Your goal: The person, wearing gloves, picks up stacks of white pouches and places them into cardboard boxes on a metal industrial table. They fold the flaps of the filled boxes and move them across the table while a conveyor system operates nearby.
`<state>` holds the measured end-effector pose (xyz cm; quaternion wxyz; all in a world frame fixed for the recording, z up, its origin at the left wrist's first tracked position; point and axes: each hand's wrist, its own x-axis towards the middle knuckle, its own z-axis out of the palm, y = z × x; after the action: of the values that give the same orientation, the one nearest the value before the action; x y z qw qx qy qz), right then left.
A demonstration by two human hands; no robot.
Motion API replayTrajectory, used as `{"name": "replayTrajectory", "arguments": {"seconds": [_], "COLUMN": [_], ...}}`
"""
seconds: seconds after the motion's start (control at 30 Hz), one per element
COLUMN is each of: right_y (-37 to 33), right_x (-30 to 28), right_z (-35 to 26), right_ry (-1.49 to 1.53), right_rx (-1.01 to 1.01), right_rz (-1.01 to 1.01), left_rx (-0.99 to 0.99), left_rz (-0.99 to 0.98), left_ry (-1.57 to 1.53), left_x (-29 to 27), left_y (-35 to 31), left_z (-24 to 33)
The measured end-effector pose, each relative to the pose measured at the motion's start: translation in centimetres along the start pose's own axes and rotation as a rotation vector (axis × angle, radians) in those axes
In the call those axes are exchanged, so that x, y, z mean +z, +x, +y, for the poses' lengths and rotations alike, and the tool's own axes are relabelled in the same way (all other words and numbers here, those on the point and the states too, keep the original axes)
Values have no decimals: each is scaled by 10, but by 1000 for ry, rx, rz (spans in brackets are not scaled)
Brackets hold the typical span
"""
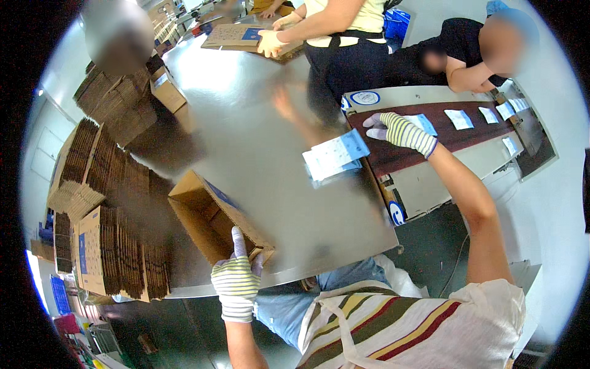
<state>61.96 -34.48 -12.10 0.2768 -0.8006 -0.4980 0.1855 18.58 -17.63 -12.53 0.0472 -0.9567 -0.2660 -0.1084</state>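
Note:
My left hand [236, 280], in a striped knit glove, grips the near edge of an open cardboard box [200, 212]. Its thumb points up along the box opening. The box lies tilted on the metal table, its inside facing me; no contents can be made out. Over the near end of a dark red conveyor belt [393, 154] reaches my right hand [401, 132], gloved alike, fingers apart and nothing visibly held. Just left of it, a few blue-and-white flat packets [335, 155] overlap at the belt's end. Another packet [423, 124] lies partly behind my right hand.
Stacks of flattened cardboard boxes [117, 252] line the left of the steel table [295, 227]. More packets [460, 119] lie along the belt. Across the table a co-worker's gloved hands [270, 43] touch a carton [230, 35]. Another person leans beside the belt. A blurred bare hand [284, 103] shows mid-table.

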Motion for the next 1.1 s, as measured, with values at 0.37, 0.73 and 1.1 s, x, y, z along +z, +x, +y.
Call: {"name": "replayTrajectory", "arguments": {"seconds": [0.37,0.73,1.1], "right_y": [93,125,2], "right_x": [8,100,125], "right_z": [27,-14,-149], "right_ry": [-328,-585,-246], "right_rx": [-81,-23,-226], "right_rz": [-380,-819,-294], "left_rx": [-4,-17,140], "left_rz": [-31,-9,39], "left_ry": [-12,-29,-50], "left_x": [2,-4,-6], "left_y": [-4,-2,-9], "left_z": [-6,-5,-9]}}
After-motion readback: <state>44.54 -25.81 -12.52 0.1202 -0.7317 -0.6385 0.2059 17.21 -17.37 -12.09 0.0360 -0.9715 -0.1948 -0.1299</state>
